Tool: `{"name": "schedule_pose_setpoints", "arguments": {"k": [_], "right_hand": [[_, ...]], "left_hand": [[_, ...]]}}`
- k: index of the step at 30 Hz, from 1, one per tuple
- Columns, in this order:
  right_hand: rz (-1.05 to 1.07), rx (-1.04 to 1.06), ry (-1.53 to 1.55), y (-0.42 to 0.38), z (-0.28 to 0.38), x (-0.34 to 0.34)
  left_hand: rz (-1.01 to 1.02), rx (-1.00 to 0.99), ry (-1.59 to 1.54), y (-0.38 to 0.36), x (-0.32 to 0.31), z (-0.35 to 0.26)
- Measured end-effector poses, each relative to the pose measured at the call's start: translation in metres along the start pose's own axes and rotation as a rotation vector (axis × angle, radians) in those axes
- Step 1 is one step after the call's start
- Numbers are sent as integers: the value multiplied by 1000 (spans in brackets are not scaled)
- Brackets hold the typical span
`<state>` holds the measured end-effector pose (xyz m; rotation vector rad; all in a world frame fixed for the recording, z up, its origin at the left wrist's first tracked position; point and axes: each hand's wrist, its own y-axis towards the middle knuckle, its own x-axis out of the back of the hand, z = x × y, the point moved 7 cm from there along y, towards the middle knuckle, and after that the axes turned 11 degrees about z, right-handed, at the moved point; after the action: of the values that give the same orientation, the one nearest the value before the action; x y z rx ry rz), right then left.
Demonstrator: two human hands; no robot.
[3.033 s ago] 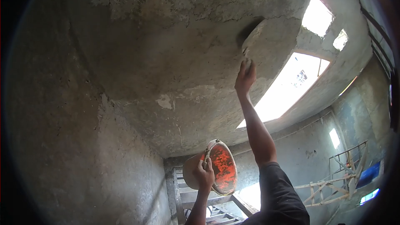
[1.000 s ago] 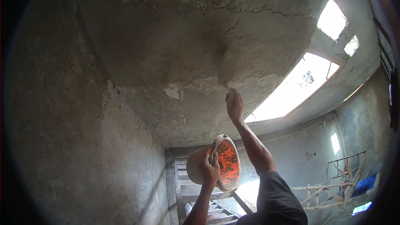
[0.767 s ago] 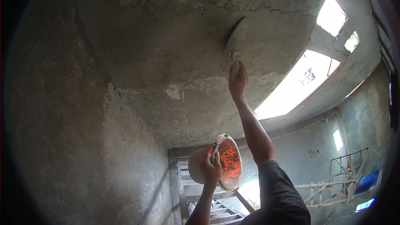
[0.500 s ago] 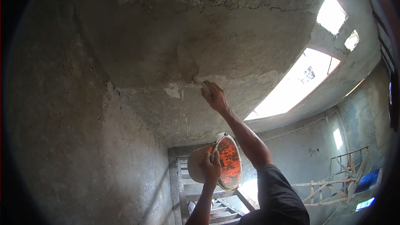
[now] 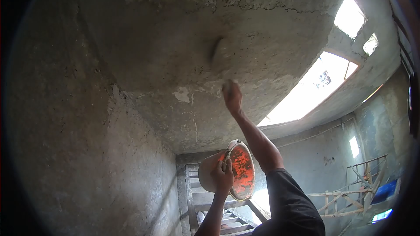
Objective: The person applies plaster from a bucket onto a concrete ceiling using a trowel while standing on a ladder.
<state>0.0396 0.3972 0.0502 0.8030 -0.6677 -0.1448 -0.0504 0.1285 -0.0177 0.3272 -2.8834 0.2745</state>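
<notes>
My right hand (image 5: 232, 96) is raised overhead, closed around the handle of a trowel (image 5: 222, 57) whose mortar-coated blade lies blurred against the rough grey concrete ceiling (image 5: 183, 26). My left hand (image 5: 222, 177) grips the rim of an orange bucket (image 5: 238, 170), smeared with mortar and tilted on its side at chest height. A dark sleeve covers my right upper arm.
A rough plastered wall (image 5: 74, 148) rises close on the left. Bright openings (image 5: 315, 91) pierce the ceiling at right. Below the bucket a ladder-like wooden frame (image 5: 197, 205) shows, and wooden scaffolding (image 5: 350, 196) stands at the lower right.
My right hand has swept the trowel back and forth across the ceiling, swinging left half a second ago and now back up to the right. The bucket stays almost still.
</notes>
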Motion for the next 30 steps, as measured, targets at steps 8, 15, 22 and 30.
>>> {"name": "schedule_pose_setpoints", "arguments": {"k": [8, 15, 22, 30], "right_hand": [[24, -1, 24, -8, 12, 27], [-160, -136, -162, 22, -9, 45], [253, -88, 10, -54, -27, 17], [-286, -219, -27, 34, -11, 69]], "left_hand": [[23, 12, 23, -1, -1, -2], [42, 21, 35, -1, -3, -1], [-101, -142, 65, -1, -2, -4], [22, -27, 64, 0, -5, -2]]}}
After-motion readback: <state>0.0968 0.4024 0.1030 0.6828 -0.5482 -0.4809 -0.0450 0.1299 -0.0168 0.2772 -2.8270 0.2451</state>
